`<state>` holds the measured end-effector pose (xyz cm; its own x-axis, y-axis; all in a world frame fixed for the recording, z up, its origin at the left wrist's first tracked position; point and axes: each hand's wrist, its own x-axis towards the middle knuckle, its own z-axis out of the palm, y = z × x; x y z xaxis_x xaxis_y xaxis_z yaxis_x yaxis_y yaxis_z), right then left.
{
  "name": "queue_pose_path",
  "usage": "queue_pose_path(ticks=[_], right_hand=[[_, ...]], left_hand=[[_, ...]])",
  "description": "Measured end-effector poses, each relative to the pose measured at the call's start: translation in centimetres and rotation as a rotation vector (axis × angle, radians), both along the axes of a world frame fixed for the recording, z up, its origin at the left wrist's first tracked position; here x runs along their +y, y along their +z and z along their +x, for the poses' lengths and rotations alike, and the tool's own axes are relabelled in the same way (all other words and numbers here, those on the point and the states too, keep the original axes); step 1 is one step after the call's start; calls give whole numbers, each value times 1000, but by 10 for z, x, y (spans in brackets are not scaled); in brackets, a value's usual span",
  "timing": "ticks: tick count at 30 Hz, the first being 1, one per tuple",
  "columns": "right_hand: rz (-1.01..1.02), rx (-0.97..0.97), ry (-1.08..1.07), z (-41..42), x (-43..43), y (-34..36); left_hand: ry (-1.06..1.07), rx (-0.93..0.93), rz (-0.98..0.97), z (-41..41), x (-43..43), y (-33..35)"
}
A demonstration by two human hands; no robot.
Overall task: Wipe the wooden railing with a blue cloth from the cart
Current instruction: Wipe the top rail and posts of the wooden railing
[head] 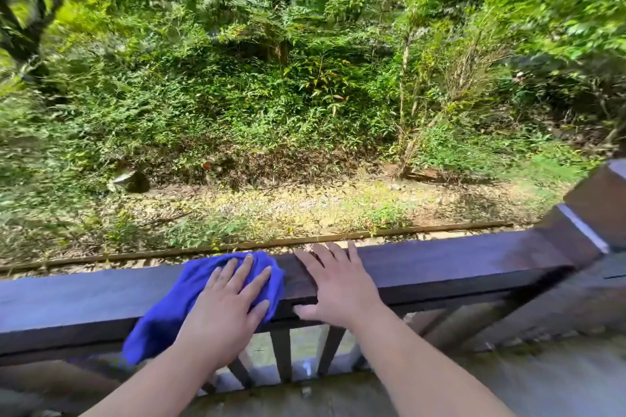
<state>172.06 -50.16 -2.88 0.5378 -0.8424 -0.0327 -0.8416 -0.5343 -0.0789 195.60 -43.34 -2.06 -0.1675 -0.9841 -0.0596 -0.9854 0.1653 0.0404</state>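
A dark wooden railing runs across the lower part of the head view. A blue cloth lies draped over its top rail and hangs down the near side. My left hand lies flat on the cloth, fingers spread, pressing it onto the rail. My right hand rests bare on the rail just to the right of the cloth, fingers spread over the top and thumb on the near face. The cart is not in view.
Dark balusters stand under the rail. A thick corner post rises at the right. Beyond the railing lie a leaf-strewn strip of ground and dense green bushes and trees. A wooden deck floor is underfoot.
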Motion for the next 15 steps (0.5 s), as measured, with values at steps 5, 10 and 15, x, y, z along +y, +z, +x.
queue_pose_path(ticks=[5,10,15], right_hand=[[-31,-56,10,1,-3,-10],[0,-31,3,0,-4,-11],[26,-7,-11,-4,-4,-1]], left_hand=[[-2,-14,23,-19,-7,1],[-26,-15,67,-22,-5,11],[-67,3,63,-19,-9,10]])
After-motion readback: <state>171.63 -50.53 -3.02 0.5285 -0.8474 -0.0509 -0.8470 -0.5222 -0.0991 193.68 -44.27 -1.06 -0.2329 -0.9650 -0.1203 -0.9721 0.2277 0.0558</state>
